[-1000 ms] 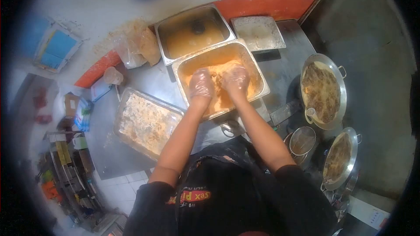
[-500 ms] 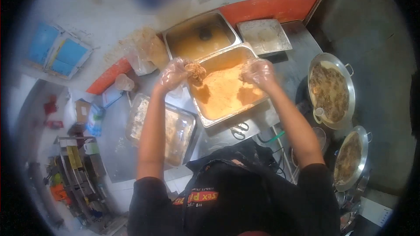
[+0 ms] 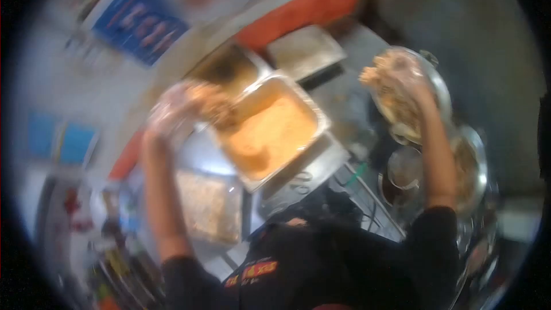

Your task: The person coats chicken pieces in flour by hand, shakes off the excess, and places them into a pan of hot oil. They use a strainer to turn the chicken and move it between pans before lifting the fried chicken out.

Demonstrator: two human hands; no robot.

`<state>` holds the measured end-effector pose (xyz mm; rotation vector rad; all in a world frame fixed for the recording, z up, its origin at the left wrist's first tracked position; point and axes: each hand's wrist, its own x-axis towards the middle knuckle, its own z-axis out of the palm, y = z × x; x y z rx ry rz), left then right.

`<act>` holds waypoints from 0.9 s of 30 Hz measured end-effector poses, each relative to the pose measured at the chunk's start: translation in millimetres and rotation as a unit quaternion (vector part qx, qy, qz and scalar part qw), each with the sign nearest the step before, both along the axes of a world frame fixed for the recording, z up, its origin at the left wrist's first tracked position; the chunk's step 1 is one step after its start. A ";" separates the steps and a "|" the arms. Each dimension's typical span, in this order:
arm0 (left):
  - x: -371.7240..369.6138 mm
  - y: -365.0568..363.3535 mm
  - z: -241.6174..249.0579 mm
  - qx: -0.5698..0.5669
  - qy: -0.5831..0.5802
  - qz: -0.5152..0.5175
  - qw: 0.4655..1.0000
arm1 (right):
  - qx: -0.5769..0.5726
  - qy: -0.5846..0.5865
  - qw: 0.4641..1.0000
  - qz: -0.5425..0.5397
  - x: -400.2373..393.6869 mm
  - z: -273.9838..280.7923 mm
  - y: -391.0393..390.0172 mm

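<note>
1. Frame heavily motion-blurred.
2. Left hand (image 3: 172,109), gloved, at 10 o'clock, gripping a coated food piece (image 3: 212,106) over the near-left rim of the batter pan (image 3: 270,132).
3. Right hand (image 3: 402,74), gloved, at 2 o'clock, clutching another coated piece (image 3: 376,74) above the frying wok (image 3: 413,109).
4. Surface: steel counter (image 3: 344,103); breading tray (image 3: 209,206) at 8 o'clock; second steel pan (image 3: 227,69) and flat tray (image 3: 304,51) behind.
5. Second wok (image 3: 473,166) at 3 o'clock.
6. Room: white wall with orange stripe (image 3: 304,8), blue poster (image 3: 140,23) at 11 o'clock.
</note>
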<state>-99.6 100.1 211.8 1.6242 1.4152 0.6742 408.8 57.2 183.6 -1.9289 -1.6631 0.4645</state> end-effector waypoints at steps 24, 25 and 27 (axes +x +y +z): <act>65.0 -39.7 -21.7 -0.044 -0.101 0.039 0.993 | -0.308 -0.263 0.895 -0.185 318.5 -165.3 -68.4; 74.0 -39.3 -20.6 -0.043 -0.101 0.037 0.993 | -0.272 -0.269 0.908 -0.173 328.4 -180.8 -70.7; 96.3 -38.0 -17.1 -0.031 -0.122 0.081 0.989 | -0.193 -0.214 0.924 -0.252 339.1 -203.7 -73.8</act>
